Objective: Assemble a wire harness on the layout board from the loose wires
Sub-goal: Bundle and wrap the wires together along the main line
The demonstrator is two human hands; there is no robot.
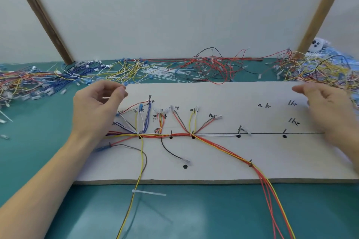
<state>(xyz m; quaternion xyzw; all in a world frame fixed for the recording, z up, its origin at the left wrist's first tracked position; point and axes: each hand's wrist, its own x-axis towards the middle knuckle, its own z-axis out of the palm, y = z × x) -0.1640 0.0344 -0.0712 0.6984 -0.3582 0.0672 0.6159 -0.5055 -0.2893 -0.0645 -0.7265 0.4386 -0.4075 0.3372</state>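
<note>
A pale layout board (223,161) lies on the green table, marked with a black line, dots, pegs and handwritten labels. A partly built harness (161,134) of red, orange, yellow, blue and white wires runs along the line and fans up to the labels. A red and yellow bundle (270,184) trails off the board's front edge. My left hand (95,108) hovers over the board's left end, thumb and forefinger pinched on a thin white piece whose nature I cannot tell. My right hand (332,110) hangs over the right end, fingers apart, holding nothing.
Loose wires (213,68) lie heaped along the table behind the board, with blue ones at the left (38,81) and a tangle at the right (320,68). A white cable tie (149,193) rests in front of the board. A white panel with wooden posts (38,13) stands behind.
</note>
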